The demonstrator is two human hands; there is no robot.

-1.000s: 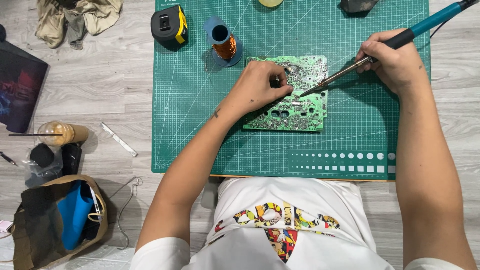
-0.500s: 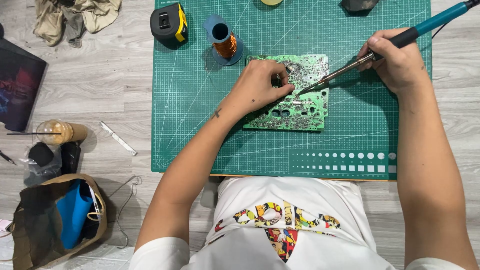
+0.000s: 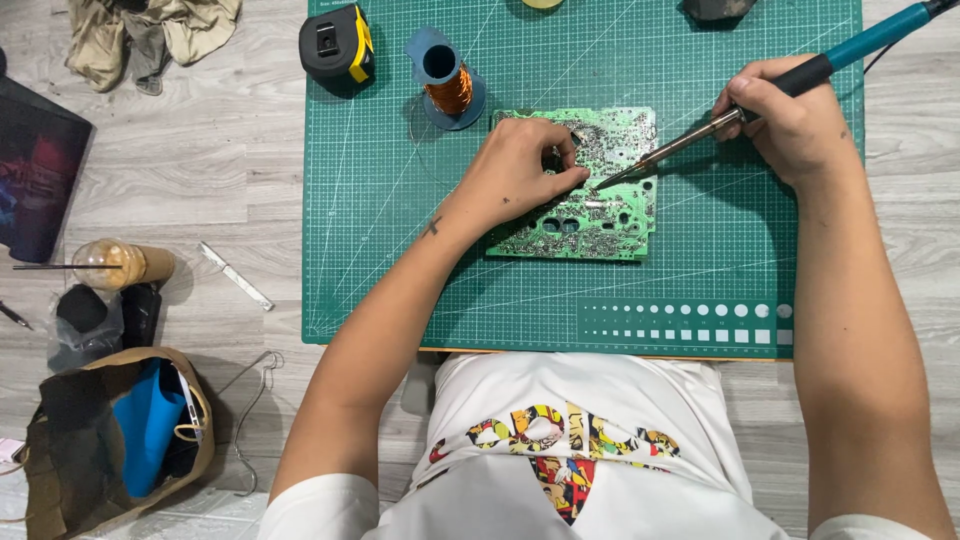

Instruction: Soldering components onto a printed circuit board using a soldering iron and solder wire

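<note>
Green circuit board (image 3: 590,215), solder side up, lying flat near the middle of a green cutting mat (image 3: 400,250) on a grey wood floor (image 3: 200,180).

Left hand (image 3: 520,170): resting on the board's left part, fingers curled and pinched at a point just beside the iron's tip (whether they hold a strand of solder or wire is too small to tell).

Right hand (image 3: 795,120): fingers closed round the teal and black grip of a soldering iron (image 3: 690,140), held like a pen, tip slanting down-left onto the board.

Handling note, as a judgement: keep the left hand pressing the board still, bring the tip squarely onto one joint only, and keep fingertips clear of the hot shaft.

Nearby: copper wire spool (image 3: 450,85) and tape measure (image 3: 335,42) at the mat's far edge; iced drink (image 3: 115,265), paper bag (image 3: 110,440) and metal strip (image 3: 235,277) on the floor, left, well apart.
</note>
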